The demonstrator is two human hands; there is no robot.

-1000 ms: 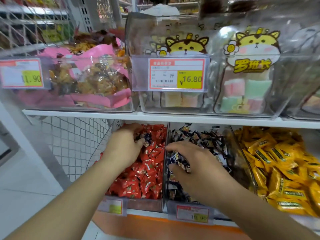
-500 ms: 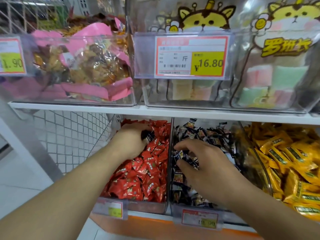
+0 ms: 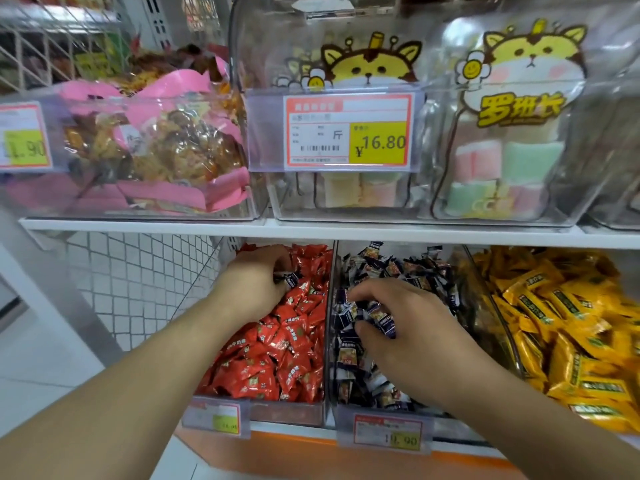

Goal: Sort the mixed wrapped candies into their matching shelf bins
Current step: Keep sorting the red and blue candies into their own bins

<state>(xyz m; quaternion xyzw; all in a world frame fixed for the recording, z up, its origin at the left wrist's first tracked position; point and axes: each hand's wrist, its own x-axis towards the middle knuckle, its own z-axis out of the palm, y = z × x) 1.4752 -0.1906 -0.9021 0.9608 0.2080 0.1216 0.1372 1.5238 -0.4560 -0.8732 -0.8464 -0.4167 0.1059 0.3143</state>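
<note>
At 6 o'clock, nearest to the camera, an orange base panel [image 3: 311,455] runs under the lower white shelf board [image 3: 294,429], and grey floor tiles [image 3: 41,358] lie at 8 o'clock. Two clear plastic bins stand side by side on this board. The left bin [image 3: 287,412] is full of red wrapped candies [image 3: 277,355]; the right bin [image 3: 384,415] holds dark blue wrapped candies [image 3: 401,268]. Each front carries a small price label.

The left hand [image 3: 254,284] lies deep in the red pile at 10 o'clock from the centre, its fingers curled around one dark blue wrapped candy [image 3: 290,279] that sits among the red ones. The right hand [image 3: 408,327] rests on the dark pile, and its thumb and fingers pinch a few dark blue wrappers [image 3: 381,318].

At 3 o'clock, a third bin holds yellow wrapped candies [image 3: 568,327]. A white wire mesh panel [image 3: 138,282] stands at 9 o'clock.

Farther, the upper white shelf [image 3: 311,232] carries clear boxes: pink snack packs [image 3: 152,147] at 11 o'clock, pastel marshmallow packs with a cartoon cat [image 3: 505,133] at 1 o'clock, and a red-yellow price tag "16.80" [image 3: 348,131].
</note>
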